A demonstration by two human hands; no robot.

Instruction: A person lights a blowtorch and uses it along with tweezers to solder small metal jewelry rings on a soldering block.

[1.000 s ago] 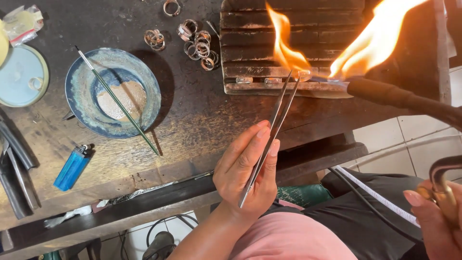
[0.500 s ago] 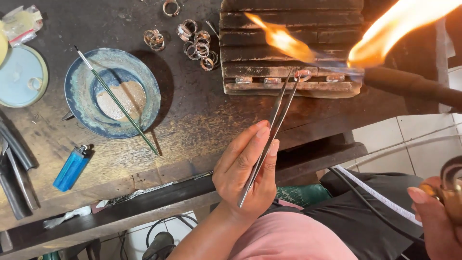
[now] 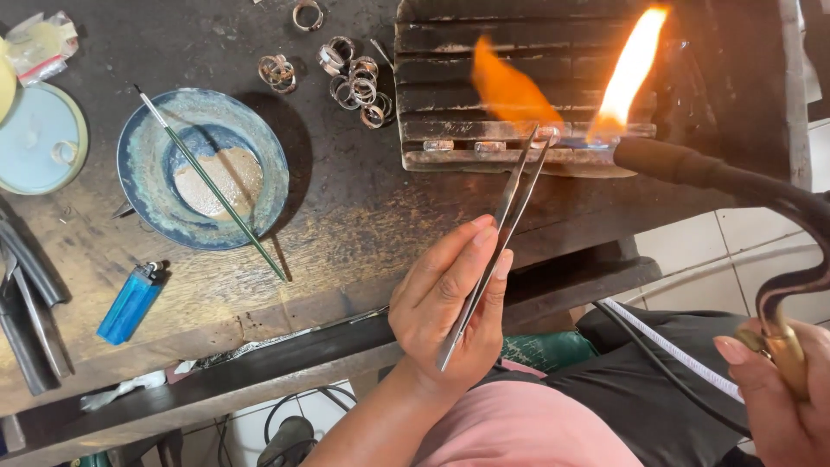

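Fingers (image 3: 474,259) of the left hand (image 3: 445,303) pinch long steel tweezers (image 3: 497,246), tips at a small piece on the charred soldering block (image 3: 519,95). Right hand (image 3: 782,402) is closed around a torch (image 3: 718,177), flame licking the tips; heating looks underway. Beyond, finished-looking rings (image 3: 354,82) and a flux dish (image 3: 203,169) sit on the desk (image 3: 346,216).

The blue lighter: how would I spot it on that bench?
Start at the round blue dish with the thin brush across it on the dark workbench. Below it, left, lies the lighter: the only bright blue plastic thing, beside black tool handles.
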